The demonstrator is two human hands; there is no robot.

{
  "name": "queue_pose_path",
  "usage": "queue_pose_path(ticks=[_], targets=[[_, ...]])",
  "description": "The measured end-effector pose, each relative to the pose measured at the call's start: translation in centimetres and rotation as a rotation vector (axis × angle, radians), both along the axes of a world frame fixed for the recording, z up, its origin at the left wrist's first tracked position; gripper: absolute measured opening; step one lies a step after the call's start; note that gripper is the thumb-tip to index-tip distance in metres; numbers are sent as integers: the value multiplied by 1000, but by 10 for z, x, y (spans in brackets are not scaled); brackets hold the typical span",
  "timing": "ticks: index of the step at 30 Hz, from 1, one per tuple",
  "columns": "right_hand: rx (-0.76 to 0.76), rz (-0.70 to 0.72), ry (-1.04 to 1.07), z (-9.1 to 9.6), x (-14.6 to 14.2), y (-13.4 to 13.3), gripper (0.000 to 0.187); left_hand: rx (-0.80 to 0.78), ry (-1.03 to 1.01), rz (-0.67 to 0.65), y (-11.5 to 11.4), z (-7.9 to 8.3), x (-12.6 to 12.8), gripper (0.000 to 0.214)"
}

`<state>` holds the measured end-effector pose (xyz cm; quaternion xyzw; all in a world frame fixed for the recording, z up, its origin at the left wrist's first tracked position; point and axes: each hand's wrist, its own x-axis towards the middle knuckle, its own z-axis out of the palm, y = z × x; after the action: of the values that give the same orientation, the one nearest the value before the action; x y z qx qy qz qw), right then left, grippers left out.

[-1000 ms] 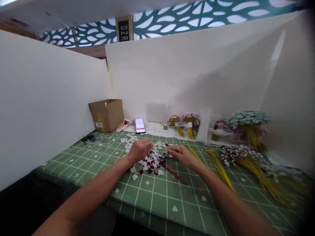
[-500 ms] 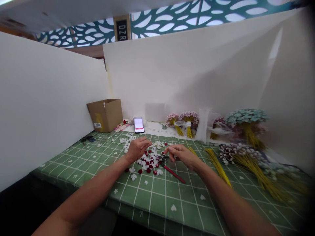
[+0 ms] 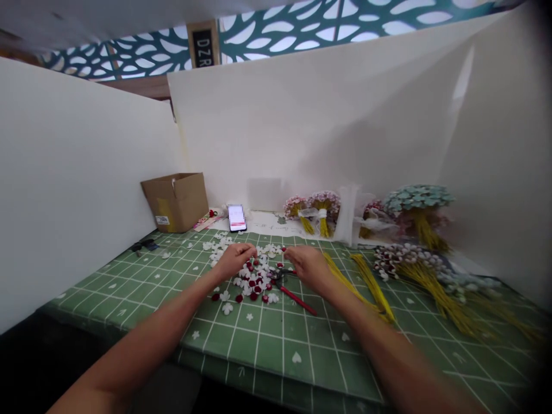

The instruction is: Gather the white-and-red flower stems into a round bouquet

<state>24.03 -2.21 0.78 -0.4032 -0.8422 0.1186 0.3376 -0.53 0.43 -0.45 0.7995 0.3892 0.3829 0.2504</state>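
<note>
My left hand [image 3: 235, 260] hovers above the pile of small white flowers [image 3: 255, 282], its fingertips pressed together. What they hold, if anything, is too small to name. To the right, my right hand [image 3: 307, 265] is also closed, thumb against fingers, with a tiny dark red spot at the tips that I cannot make out. Dark red pieces [image 3: 253, 296] lie mixed among the white flowers. Below my right hand lie red-handled pliers [image 3: 298, 301], their dark jaws pointing into the pile.
Yellow stems [image 3: 374, 287] lie right of my right forearm, near a bunch of white-and-maroon flowers [image 3: 405, 259]. Farther back stand pink bunches [image 3: 323, 201] and a pale blue bunch [image 3: 418, 198]. A phone [image 3: 237, 218] and a cardboard box [image 3: 176, 201] are at the back left.
The view has shifted slightly, so the scene sits farther left. My right hand has turned, its back now facing me and its fingers more bunched. My left hand stays over the pile.
</note>
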Motion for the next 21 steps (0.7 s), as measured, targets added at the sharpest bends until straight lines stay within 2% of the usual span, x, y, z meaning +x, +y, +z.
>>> queue_pose_path(ticks=[2,3,5,7,9,10,13,14,15,16,17,21], targets=[[-75,72,-9,-5,0,4,35,338,89,90,-1,-1,-2,32],[-107,110,-14,-8,1,6,39,455,126,120,-1,-1,-2,29],[-136,153,-16,-10,4,10,42,578,173,160,-3,-2,-3,26],[-115,135,-5,-9,6,12,38,591,189,155,-4,-1,-3,26],[-53,65,12,-5,8,12,31,458,181,67,-5,0,-1,30],[-11,24,16,-2,9,11,27,326,159,4,-5,1,1,33],[99,-55,8,7,11,6,19,-205,72,-177,-5,3,3,41],[118,-60,0,9,11,4,19,-329,40,-203,-5,3,4,43],[125,-57,-7,10,10,3,19,-378,18,-206,-5,3,3,43],[119,-52,-13,10,9,2,20,-340,5,-182,-4,3,3,42],[101,-39,-20,9,9,2,20,-223,6,-131,-4,2,2,41],[-39,83,-66,0,7,6,33,419,152,120,-2,-1,-2,30]])
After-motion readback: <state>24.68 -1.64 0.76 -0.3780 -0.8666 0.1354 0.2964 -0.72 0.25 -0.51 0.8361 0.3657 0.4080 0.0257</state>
